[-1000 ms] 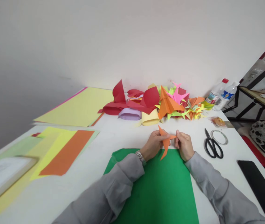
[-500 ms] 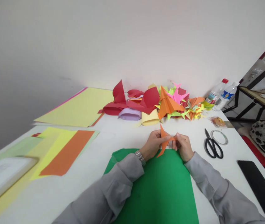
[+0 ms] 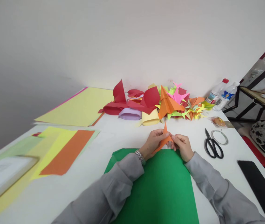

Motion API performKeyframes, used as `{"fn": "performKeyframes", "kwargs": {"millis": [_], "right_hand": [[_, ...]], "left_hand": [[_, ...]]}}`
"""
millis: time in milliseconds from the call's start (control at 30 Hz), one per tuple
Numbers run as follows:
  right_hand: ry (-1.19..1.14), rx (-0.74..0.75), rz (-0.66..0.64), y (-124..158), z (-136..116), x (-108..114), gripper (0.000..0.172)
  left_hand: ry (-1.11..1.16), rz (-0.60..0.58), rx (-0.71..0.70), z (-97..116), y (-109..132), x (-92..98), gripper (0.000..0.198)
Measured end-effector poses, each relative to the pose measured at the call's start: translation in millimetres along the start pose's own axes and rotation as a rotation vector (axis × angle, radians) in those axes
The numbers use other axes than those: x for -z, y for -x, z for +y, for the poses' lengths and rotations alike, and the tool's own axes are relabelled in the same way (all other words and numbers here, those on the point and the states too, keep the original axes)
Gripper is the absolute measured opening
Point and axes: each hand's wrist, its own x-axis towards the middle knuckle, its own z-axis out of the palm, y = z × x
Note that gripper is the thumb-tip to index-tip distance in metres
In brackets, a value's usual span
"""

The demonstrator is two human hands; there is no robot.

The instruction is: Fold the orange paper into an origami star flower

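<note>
An orange folded paper piece [image 3: 164,142] with pointed ends is held between my two hands, just above the far edge of a green paper sheet [image 3: 162,186]. My left hand [image 3: 154,141], with a metal watch at the wrist, pinches the paper's middle between thumb and fingers. At the paper's right side, the thumb and fingertips of my right hand [image 3: 183,146] are closed on its edge. The fingers partly cover the folds, and one tip points up away from me.
Behind the hands lie folded paper shapes [image 3: 168,104] in many colours. Scissors [image 3: 212,147], a tape roll [image 3: 219,137] and a black flat object [image 3: 258,186] are to the right. Paper strips [image 3: 68,152] and a white box [image 3: 5,174] lie left; two bottles [image 3: 225,95] stand back right.
The orange paper has turned in my hands: its upper tip now points more upright and its lower end has swung left, towards my left wrist. My right fingers have shifted slightly left.
</note>
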Motion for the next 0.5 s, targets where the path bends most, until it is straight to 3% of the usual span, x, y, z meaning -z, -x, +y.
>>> {"fn": "performKeyframes", "kwargs": {"millis": [167, 367, 500], "right_hand": [[-0.086, -0.056, -0.109, -2.8, 5.2, 3.1, 0.042], [-0.086, -0.084, -0.043, -3.8, 6.0, 3.0, 0.036], [-0.112, -0.094, -0.009, -5.1, 7.0, 3.4, 0.036]], "left_hand": [[-0.088, -0.05, -0.03, 1.0, 1.4, -2.3, 0.026], [-0.132, 0.023, -0.023, 0.2, 0.9, -0.8, 0.027], [-0.129, -0.008, 0.015, 1.0, -0.5, 0.8, 0.027]]}}
